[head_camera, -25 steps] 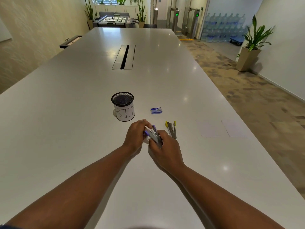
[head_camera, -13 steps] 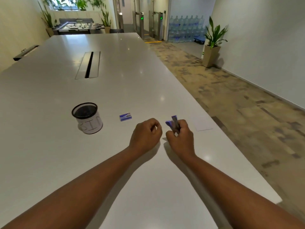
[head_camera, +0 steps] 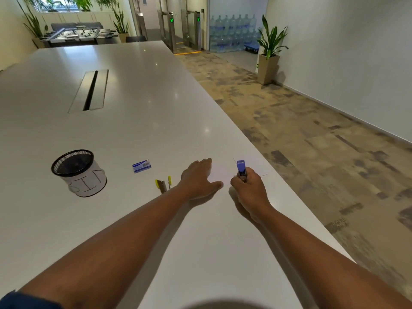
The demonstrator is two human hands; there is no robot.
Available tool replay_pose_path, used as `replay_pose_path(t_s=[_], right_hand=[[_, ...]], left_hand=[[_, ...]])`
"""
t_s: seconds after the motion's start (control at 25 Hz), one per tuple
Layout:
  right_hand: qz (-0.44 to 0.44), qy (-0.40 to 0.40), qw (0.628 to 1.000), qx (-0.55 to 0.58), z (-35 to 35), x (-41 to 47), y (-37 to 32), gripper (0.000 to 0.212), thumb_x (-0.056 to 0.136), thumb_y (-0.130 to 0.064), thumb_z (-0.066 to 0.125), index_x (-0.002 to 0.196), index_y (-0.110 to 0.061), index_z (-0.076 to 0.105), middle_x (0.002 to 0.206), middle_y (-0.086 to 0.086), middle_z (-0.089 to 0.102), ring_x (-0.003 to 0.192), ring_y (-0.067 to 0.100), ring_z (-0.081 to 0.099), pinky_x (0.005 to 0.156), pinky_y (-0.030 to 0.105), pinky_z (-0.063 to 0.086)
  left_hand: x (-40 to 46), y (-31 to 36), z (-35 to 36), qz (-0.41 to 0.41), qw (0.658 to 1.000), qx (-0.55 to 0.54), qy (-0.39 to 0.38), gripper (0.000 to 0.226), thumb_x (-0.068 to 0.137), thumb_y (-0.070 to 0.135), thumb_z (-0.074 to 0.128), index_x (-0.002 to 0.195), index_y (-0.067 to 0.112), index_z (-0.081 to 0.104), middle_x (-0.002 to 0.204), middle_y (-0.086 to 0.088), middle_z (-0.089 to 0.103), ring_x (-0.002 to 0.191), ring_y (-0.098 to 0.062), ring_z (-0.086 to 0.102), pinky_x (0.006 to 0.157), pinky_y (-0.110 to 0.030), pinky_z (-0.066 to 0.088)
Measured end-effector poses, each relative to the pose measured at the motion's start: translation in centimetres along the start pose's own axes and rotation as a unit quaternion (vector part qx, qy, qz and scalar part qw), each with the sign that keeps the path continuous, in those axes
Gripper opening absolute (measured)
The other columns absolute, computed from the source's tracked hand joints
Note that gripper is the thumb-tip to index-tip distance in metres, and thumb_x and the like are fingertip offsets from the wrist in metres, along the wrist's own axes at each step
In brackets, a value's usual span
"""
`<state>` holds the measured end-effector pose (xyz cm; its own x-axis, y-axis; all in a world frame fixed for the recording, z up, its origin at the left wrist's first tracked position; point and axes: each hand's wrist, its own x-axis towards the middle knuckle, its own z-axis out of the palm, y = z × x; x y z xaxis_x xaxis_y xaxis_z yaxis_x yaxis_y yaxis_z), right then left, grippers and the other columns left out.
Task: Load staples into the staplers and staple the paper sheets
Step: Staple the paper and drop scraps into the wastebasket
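My right hand (head_camera: 250, 188) grips a small purple stapler (head_camera: 241, 169), its nose pointing away from me over a white paper sheet (head_camera: 223, 171) that is hard to tell from the white table. My left hand (head_camera: 199, 178) lies flat, fingers straight, pressing on that sheet just left of the stapler. A yellow stapler (head_camera: 163, 184) lies on the table beside my left wrist, partly hidden by it. A small blue staple box (head_camera: 142, 166) lies further back to the left.
A black mesh cup (head_camera: 77, 172) wrapped in paper marked "BIN" stands at the left. The long white table (head_camera: 124, 112) has a cable slot (head_camera: 90, 90) in its middle. The table's right edge runs close to my right hand, with carpeted floor beyond.
My left hand has opened and moved forward to lie flat on the paper. My right hand has carried the purple stapler right, over the sheet. The view has swung right.
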<state>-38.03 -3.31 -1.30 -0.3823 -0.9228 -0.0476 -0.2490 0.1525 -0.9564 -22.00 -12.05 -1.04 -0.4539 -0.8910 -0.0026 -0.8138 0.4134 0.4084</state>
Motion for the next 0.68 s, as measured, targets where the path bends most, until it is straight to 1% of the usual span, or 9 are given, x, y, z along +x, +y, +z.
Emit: replay_pose_path(t_s=[0.08,0.16,0.2,0.24,0.28,0.36,0.44,0.56,0.68], right_hand=[[0.008,-0.002,1.000,0.016,-0.1,0.3,0.2,0.013,0.088,-0.012,0.057,0.079,-0.015,0.049,0.066,-0.001,0.047,0.060,0.015,0.043,0.060,0.032,0.040],[0.016,-0.007,0.999,0.028,-0.2,0.4,0.3,0.011,0.090,-0.012,0.057,0.081,-0.014,0.050,0.067,0.001,0.048,0.062,0.018,0.045,0.062,0.035,0.042],[0.019,-0.011,0.999,0.033,-0.2,0.4,0.3,0.011,0.091,-0.011,0.057,0.082,-0.013,0.051,0.068,0.003,0.049,0.063,0.021,0.046,0.062,0.036,0.042],[0.022,-0.016,0.999,0.040,-0.2,0.4,0.3,0.009,0.092,-0.011,0.057,0.084,-0.011,0.052,0.070,0.006,0.050,0.064,0.022,0.046,0.063,0.037,0.043],[0.028,-0.019,0.998,0.046,-0.2,0.4,0.3,0.007,0.093,-0.012,0.058,0.088,-0.008,0.053,0.072,0.008,0.051,0.064,0.023,0.047,0.063,0.038,0.045],[0.046,-0.025,0.996,0.068,-0.3,0.3,-0.1,0.012,0.095,-0.019,0.060,0.098,-0.007,0.058,0.073,0.011,0.055,0.061,0.021,0.050,0.061,0.038,0.049],[0.069,-0.041,0.988,0.132,-0.3,0.1,-0.9,0.020,0.097,-0.027,0.064,0.098,-0.008,0.060,0.069,0.009,0.055,0.054,0.017,0.050,0.054,0.035,0.048],[0.078,-0.077,0.970,0.215,0.3,-0.4,-2.5,0.027,0.098,-0.030,0.067,0.097,-0.003,0.064,0.070,0.007,0.062,0.058,0.017,0.056,0.055,0.032,0.052],[0.059,-0.100,0.966,0.232,1.8,-1.2,-4.3,0.025,0.097,-0.034,0.066,0.111,-0.014,0.071,0.095,0.003,0.077,0.077,0.016,0.070,0.072,0.029,0.061]], left_hand=[[-0.2,-0.2,0.5,0.012,1.000,-0.001,0.023,0.045,0.082,0.061,0.065,0.096,0.025,0.041,0.086,0.009,0.048,0.103,-0.028,0.055,0.077,-0.036,0.039],[-0.5,-0.2,0.9,0.010,0.999,-0.021,0.036,0.052,0.086,0.058,0.065,0.118,0.019,0.055,0.106,-0.002,0.064,0.115,-0.031,0.056,0.089,-0.041,0.045],[-0.5,-0.2,0.9,0.002,0.999,-0.026,0.040,0.059,0.087,0.055,0.066,0.132,0.018,0.055,0.120,-0.006,0.066,0.120,-0.030,0.056,0.096,-0.041,0.045],[-0.6,0.0,0.9,-0.009,0.998,-0.033,0.049,0.060,0.088,0.051,0.066,0.138,0.018,0.055,0.128,-0.006,0.066,0.121,-0.029,0.058,0.098,-0.040,0.045],[-0.9,0.3,0.7,-0.017,0.996,-0.048,0.067,0.053,0.089,0.045,0.067,0.135,0.021,0.059,0.126,-0.005,0.068,0.117,-0.028,0.061,0.093,-0.036,0.046],[-1.6,0.8,-0.1,-0.034,0.986,-0.120,0.109,0.031,0.087,0.035,0.070,0.116,0.023,0.068,0.105,0.000,0.072,0.099,-0.025,0.066,0.075,-0.028,0.045],[-2.6,0.9,-1.2,-0.042,0.968,-0.210,0.129,0.019,0.086,0.031,0.073,0.104,0.024,0.071,0.091,0.007,0.070,0.084,-0.017,0.064,0.065,-0.023,0.041],[-5.0,0.3,-3.2,-0.061,0.920,-0.369,0.116,0.013,0.087,0.029,0.075,0.099,0.027,0.072,0.080,0.004,0.077,0.070,-0.012,0.070,0.061,-0.022,0.049],[-7.2,-0.8,-5.2,-0.080,0.866,-0.487,0.088,0.016,0.090,0.023,0.074,0.106,0.022,0.074,0.082,-0.003,0.079,0.069,-0.010,0.071,0.065,-0.024,0.054]])
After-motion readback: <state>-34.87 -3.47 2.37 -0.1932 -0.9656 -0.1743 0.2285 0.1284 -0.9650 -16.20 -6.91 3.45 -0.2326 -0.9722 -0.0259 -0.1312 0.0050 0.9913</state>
